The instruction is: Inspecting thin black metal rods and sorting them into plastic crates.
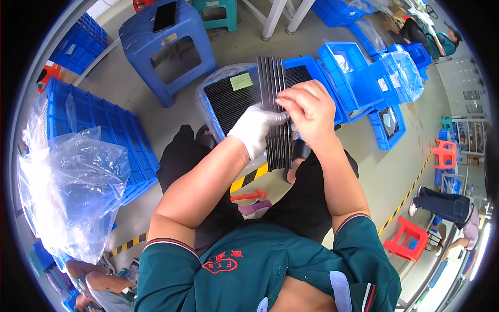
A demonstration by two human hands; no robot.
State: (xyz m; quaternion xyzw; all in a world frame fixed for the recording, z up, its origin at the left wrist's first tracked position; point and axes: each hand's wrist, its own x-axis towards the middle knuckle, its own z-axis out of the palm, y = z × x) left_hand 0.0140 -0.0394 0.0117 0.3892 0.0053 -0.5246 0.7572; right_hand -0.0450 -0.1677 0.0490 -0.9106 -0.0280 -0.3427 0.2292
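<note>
My left hand (pixel 252 130), in a white glove, grips a row of long, thin black strips (pixel 279 151) held upright in front of me. My bare right hand (pixel 314 114) is closed in a pinch at the right side of these strips, thumb and forefinger against one of them. What lies right between those fingertips is too small to make out clearly. Behind my left hand sits a plastic-lined blue crate (pixel 208 122) filled with similar black strips, a pale green note (pixel 241 81) lying on top. Another blue crate (pixel 306 63) with black strips stands partly hidden behind my hands.
Stacked blue crates (pixel 122 138) with clear plastic film (pixel 78 182) rise at the left. A blue stool (pixel 202 49) bearing a phone (pixel 165 16) stands ahead. More blue bins (pixel 348 73) are at the right, with a red stool (pixel 407 240) beyond. Other people are nearby.
</note>
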